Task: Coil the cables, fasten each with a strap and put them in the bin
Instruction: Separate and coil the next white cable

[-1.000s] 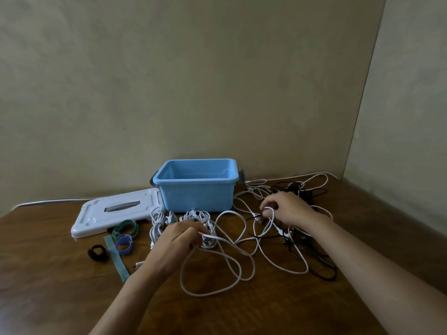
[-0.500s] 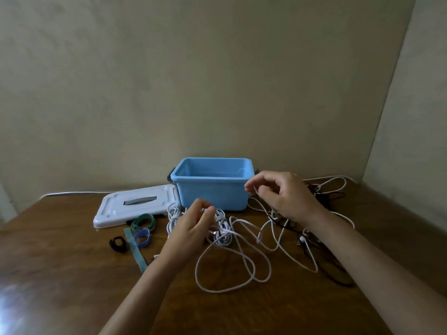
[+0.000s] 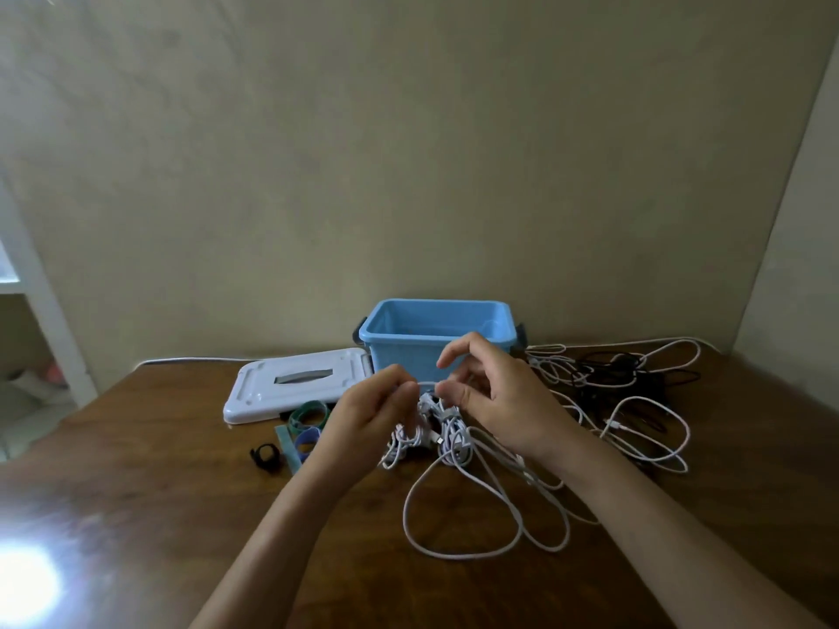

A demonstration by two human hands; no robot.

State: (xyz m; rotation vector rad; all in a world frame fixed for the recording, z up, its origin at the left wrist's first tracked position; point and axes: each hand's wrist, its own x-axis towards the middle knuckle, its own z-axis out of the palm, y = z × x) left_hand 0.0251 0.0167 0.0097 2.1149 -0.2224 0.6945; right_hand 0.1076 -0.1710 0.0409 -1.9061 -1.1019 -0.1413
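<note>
white cable [image 3: 458, 506] is the one in hand: a short stretch is pulled taut between both hands, held up over the middle of the table [image 3: 136, 515], just in front of the bin. rest of it hangs down into a messy bunch under the hands and trails into big loose loops toward the near edge. left hand [image 3: 377, 410] pinches the strand w/ fingers curled on it; right hand [image 3: 495, 401] pinches the other end of that stretch btwn thumb and finger, other fingers lifted and spread.

more cables [image 3: 635, 392], white and black, lie tangled by the far right edge, untouched as far as i can see.

bin [image 3: 436, 338], light blue, open, sits at the far edge mid-table; looks empty from here, tho its floor is mostly hidden. its white lid [image 3: 295, 388] lies flat just left of it.

straps [image 3: 304, 429], green, blue, black, sit near the lid's front edge, left of the hands, none on a cable yet.

progress: v early imo. no finished coil, nothing strapped, nothing binned. still sorting out cable #1, then coil, strap, drop in, repeat for the pile.
</note>
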